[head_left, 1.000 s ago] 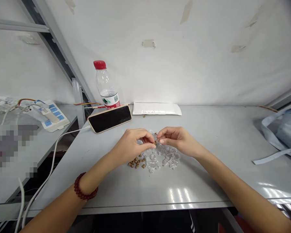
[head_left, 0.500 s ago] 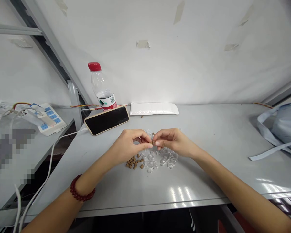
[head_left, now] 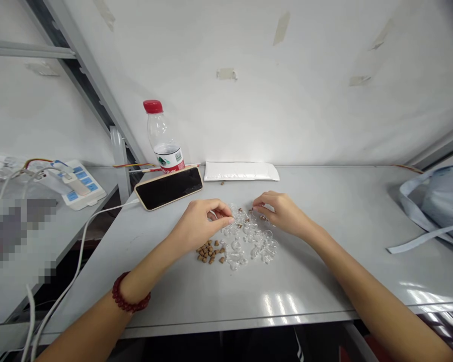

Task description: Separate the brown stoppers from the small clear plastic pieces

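Small clear plastic pieces (head_left: 236, 254) lie in a loose cluster at the middle of the grey table, several with brown bits among them. Left of them is a small heap of brown pellets (head_left: 207, 251). My left hand (head_left: 206, 221), with a red bead bracelet at the wrist, is above the heap's far side; thumb and index finger are pinched on something too small to make out. My right hand (head_left: 281, 213) hovers at the cluster's far right edge, fingertips close together near a clear piece with a brown bit; what they grip is hidden.
Behind the hands, a phone (head_left: 169, 188) leans by a red-capped bottle (head_left: 164, 138), beside a white padded packet (head_left: 241, 171). A power strip (head_left: 85, 183) and white cable (head_left: 81, 251) are left; a light blue bag (head_left: 443, 201) sits right.
My right hand has parted from my left and moved right, to the far edge of the cluster. My left hand stays nearly in place, still pinched. More clear pieces show between the hands.
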`<action>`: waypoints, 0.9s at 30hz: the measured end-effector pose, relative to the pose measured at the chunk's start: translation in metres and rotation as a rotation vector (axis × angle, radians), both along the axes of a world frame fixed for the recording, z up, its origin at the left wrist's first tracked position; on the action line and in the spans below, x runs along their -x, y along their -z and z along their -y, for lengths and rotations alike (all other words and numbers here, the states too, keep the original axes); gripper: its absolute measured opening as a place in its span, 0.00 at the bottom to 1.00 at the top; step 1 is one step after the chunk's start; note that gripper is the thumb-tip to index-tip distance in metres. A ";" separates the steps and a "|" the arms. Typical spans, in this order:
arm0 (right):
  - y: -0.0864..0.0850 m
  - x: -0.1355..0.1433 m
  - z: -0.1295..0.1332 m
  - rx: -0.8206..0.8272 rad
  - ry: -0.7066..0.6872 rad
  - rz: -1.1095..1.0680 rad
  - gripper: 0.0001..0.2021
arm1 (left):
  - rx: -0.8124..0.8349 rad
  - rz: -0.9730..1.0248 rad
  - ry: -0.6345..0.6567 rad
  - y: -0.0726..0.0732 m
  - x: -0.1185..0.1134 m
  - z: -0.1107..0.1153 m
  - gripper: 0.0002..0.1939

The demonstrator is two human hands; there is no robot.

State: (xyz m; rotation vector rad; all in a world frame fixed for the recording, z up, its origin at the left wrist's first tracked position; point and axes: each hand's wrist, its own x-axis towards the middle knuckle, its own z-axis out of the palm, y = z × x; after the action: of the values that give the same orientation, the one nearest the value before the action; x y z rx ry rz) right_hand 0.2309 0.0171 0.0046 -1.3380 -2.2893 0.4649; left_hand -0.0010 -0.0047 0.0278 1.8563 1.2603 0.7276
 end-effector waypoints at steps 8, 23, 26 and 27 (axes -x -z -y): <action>-0.017 0.004 0.013 0.202 -0.166 0.002 0.05 | -0.010 -0.016 0.038 0.001 0.002 0.000 0.05; -0.009 0.016 0.020 0.064 -0.290 -0.126 0.05 | 0.040 0.058 0.169 0.003 -0.003 0.004 0.05; -0.008 0.020 0.024 0.038 -0.324 -0.209 0.04 | 0.075 0.089 0.181 0.006 -0.004 0.004 0.05; -0.008 0.022 0.025 0.030 -0.332 -0.219 0.05 | 0.089 0.099 0.184 0.007 -0.004 0.004 0.05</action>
State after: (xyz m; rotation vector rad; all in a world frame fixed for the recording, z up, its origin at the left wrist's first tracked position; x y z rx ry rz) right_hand 0.2091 -0.0081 0.0122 -0.8692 -2.3284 0.7185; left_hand 0.0026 -0.0091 0.0210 1.8130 1.0272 0.6446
